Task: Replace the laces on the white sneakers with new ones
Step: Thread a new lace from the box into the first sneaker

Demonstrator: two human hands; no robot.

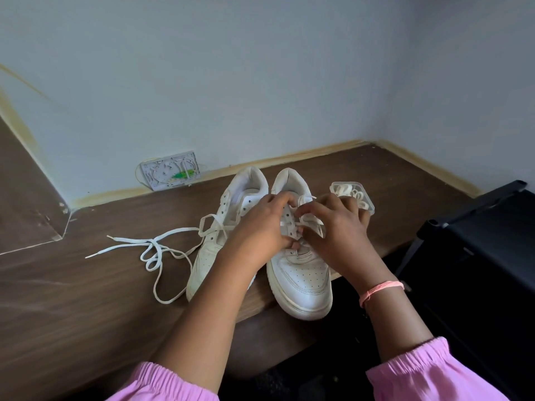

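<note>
Both my hands meet, fingers curled, out in front of me.

My left hand [260,227] reaches forward from a bare forearm, knuckles up, fingers bent downward and pinching. My right hand [333,230] sits just beside it, nearly touching, its fingers likewise curled and its back turned up to me. Both arms stretch out from pink gathered sleeves [434,369] pushed up near the elbows. A thin pink band [379,289] circles my right wrist.
</note>
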